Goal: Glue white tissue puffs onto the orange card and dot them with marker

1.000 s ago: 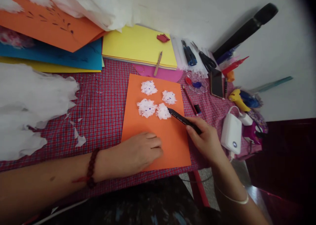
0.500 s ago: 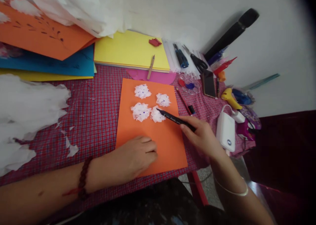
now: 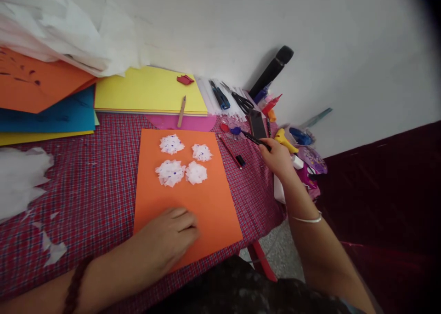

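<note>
My right hand point(image 3: 278, 157) grips a black marker pen point(image 3: 255, 139), whose tip is at the blue paint point(image 3: 235, 130) in a small clear dish. Red paint point(image 3: 224, 127) lies beside the blue. My left hand point(image 3: 174, 236) rests with curled fingers on an orange sheet point(image 3: 217, 203); nothing shows in it. Several ruffled white paper flowers sit on the upper half of that sheet. Blue dots mark the upper left flower point(image 3: 172, 144), the upper right flower point(image 3: 201, 152) and the lower left flower point(image 3: 170, 173). The lower right flower point(image 3: 196, 173) looks plain white.
A red pencil point(image 3: 228, 148) and a black cap point(image 3: 240, 160) lie right of the sheet. Behind are yellow paper point(image 3: 144, 91), a blue cutter point(image 3: 220, 95), scissors point(image 3: 241, 102) and a phone point(image 3: 257, 124). White paper pieces point(image 3: 20, 180) lie at left on the checked cloth point(image 3: 99, 176).
My right hand has moved the marker away from the lower right flower, rightward to the paint dish. My left hand stays on the sheet. The camera view has shifted right.
</note>
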Tool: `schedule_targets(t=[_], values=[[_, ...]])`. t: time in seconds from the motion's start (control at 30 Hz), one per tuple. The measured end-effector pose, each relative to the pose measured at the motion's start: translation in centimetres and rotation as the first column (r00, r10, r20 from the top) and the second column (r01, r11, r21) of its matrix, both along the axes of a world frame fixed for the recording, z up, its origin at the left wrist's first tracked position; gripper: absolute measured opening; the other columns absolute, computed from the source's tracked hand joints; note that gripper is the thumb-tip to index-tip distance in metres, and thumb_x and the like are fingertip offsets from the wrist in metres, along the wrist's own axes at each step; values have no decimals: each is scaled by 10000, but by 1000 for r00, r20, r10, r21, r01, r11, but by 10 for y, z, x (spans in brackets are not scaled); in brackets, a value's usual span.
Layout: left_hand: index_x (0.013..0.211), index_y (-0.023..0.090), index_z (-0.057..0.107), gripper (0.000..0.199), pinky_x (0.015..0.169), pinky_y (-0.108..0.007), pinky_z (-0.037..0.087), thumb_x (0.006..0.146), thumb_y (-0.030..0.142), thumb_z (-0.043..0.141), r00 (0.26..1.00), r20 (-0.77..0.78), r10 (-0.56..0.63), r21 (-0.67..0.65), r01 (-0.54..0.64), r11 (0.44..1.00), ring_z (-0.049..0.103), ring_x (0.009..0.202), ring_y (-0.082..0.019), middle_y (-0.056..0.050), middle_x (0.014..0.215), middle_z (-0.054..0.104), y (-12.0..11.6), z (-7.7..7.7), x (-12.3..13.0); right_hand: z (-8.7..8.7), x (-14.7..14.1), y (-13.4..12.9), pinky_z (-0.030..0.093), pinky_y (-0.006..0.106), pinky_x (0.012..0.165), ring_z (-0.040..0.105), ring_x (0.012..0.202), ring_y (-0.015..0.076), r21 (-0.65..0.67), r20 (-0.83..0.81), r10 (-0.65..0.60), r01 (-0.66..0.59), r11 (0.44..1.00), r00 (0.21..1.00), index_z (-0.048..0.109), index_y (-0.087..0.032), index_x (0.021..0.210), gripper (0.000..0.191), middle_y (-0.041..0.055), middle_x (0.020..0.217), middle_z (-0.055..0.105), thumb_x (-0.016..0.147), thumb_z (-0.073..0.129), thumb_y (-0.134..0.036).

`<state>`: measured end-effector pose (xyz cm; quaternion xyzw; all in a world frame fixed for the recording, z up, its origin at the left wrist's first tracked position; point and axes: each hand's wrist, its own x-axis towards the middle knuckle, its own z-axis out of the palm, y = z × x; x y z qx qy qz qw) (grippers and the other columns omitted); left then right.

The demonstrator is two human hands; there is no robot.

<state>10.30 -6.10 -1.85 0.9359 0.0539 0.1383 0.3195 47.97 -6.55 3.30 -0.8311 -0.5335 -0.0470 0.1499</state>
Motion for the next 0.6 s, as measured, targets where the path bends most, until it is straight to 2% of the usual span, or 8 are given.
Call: schedule_targets(t=[0.1, 0.4, 0.6], values=[[976, 188, 636, 252, 768, -310, 391, 961, 24, 446, 1000, 0, -5, -6, 5, 1000, 495, 835, -187, -32, 941, 621, 0, -1, 1, -2, 1, 7, 544, 457, 916, 715, 1044, 326, -16, 4, 14, -14, 1000, 1000, 741, -152, 1197, 402, 137, 1138, 767, 908, 504, -301], [956, 171, 645, 289, 744, -322, 386, 973, 28, 395, 1000, 22, -7, -29, 8, 1000, 489, 811, -190, -40, 918, 620, 0, 1, 2, 7, 0, 25, 542, 421, 900, 723, 973, 275, -31, -28, 94, -95, 995, 995, 760, -188, 1154, 379, 94, 1081, 783, 887, 519, -307], [926, 175, 630, 271, 731, -320, 382, 968, 30, 405, 998, 57, 6, -16, -5, 1000, 489, 806, -189, -40, 900, 618, 0, 1, 3, 7, 1, 29, 539, 414, 883, 715, 951, 261, -57, -66, 95, -99, 993, 993, 769, -192, 1127, 370, 89, 1069, 783, 884, 517, -312]])
